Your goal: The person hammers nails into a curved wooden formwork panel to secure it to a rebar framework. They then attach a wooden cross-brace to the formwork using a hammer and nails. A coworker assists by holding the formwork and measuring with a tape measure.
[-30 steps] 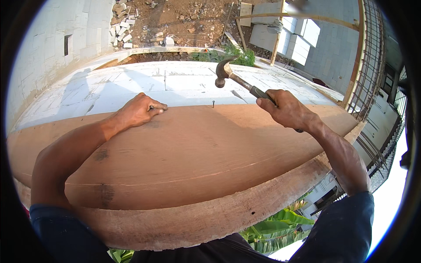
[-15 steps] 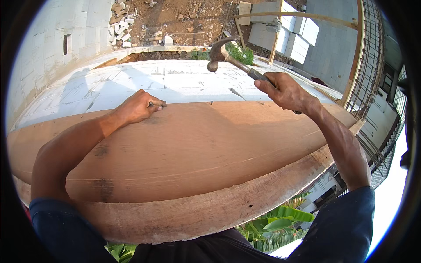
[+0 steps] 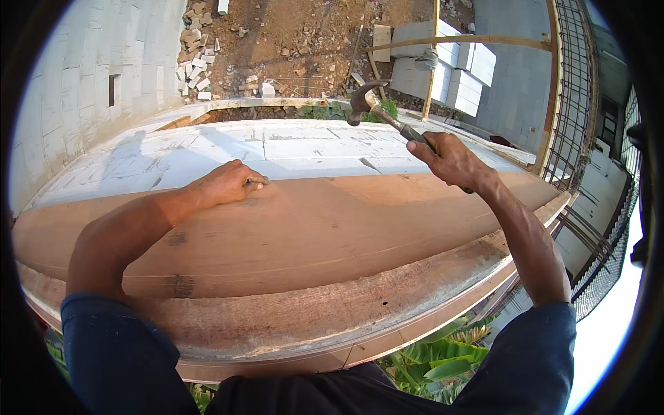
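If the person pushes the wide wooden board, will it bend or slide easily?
The board looks thick and long, so probably stiff and heavy. It lies flat, with the left hand pressing it, so sliding seems unlikely. The right hand holds the hammer raised.

Sunlit white block wall (image 3: 76, 104), rubble-strewn dirt ground (image 3: 290, 41) and stacked pale blocks (image 3: 456, 66) beyond.
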Motion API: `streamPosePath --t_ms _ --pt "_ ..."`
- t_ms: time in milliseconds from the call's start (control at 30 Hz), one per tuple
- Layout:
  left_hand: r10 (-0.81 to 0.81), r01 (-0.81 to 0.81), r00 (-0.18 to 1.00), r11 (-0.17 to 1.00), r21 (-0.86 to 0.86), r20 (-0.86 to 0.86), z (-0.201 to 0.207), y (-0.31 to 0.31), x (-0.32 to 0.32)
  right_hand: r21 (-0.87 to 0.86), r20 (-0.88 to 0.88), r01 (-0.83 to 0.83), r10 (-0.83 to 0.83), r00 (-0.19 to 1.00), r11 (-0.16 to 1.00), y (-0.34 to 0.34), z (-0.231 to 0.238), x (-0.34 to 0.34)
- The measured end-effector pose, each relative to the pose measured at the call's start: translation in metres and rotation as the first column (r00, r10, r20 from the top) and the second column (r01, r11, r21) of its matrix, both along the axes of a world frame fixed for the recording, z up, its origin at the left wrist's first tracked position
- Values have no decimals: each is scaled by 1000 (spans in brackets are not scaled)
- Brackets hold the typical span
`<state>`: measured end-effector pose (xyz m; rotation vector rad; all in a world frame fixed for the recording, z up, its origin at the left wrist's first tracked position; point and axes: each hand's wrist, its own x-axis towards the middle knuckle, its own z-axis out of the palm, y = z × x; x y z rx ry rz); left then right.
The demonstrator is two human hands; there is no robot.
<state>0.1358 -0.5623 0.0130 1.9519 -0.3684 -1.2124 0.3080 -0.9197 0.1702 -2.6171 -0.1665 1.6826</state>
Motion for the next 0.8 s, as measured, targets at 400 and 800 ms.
streamPosePath --t_ms 400,800 --pt "323 -391 758 920 -1 566 252 68 58 164 -83 18 -4 997 986 39 -3 -34" --pt "86 -693 254 711 119 963 292 89 -103 582 178 298 -476 861 757 37 -8 -9"
